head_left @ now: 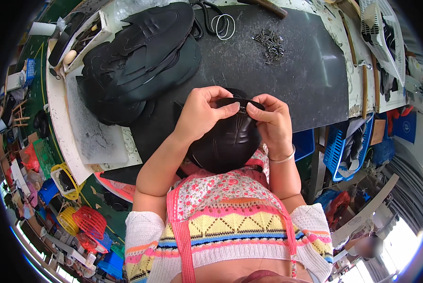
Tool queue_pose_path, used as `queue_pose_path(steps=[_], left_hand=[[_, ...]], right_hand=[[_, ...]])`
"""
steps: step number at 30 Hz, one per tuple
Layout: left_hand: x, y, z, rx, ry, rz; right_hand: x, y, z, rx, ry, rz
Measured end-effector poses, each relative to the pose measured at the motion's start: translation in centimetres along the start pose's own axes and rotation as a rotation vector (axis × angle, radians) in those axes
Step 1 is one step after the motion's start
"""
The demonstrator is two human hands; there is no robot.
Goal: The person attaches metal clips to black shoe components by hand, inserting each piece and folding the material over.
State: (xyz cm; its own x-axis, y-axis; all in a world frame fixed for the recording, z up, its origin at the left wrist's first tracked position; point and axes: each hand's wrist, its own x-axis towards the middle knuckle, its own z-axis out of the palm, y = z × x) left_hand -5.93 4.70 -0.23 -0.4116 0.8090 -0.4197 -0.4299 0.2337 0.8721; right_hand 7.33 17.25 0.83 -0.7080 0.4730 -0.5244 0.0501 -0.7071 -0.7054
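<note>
Close to my body, both hands grip the upper edge of a black leather shoe upper (pixel 230 148), whose rounded lower part hangs toward my apron. My left hand (pixel 199 111) pinches the edge between thumb and fingers. On the other side my right hand (pixel 271 117) pinches it the same way, with a bangle on that wrist. Between the two thumb tips sits a small dark metal ornament (pixel 242 110) against the leather. The fingertips behind the edge are partly hidden. Whether the ornament is fixed to the leather I cannot tell.
A thick stack of black leather uppers (pixel 145 66) lies left on the dark work mat (pixel 310 89). Several small metal pieces (pixel 269 45) are heaped farther back, near scissors (pixel 211 19), a pale ring (pixel 222 27) and a wooden handle (pixel 268 7). A blue basket (pixel 334 151) stands right.
</note>
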Motion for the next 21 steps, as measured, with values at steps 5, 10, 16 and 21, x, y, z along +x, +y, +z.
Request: queue_pose_path(steps=[5, 10, 16, 21], left_hand=[[-0.1, -0.8, 0.0, -0.172, 0.02, -0.013], [-0.8, -0.4, 1.2, 0.114, 0.083, 0.093], [-1.7, -2.1, 2.6, 0.482, 0.315, 0.59], [-2.5, -2.5, 3.4, 0.512, 0.39, 0.78]], right_hand=[[0.0, 0.4, -0.5, -0.079, 0.004, -0.067], [-0.8, 1.8, -0.3, -0.335, 0.074, -0.28], [-1.3, 4.0, 0.4, -0.514, 0.181, -0.719], [-1.4, 4.7, 0.3, -0.587, 0.194, -1.055]])
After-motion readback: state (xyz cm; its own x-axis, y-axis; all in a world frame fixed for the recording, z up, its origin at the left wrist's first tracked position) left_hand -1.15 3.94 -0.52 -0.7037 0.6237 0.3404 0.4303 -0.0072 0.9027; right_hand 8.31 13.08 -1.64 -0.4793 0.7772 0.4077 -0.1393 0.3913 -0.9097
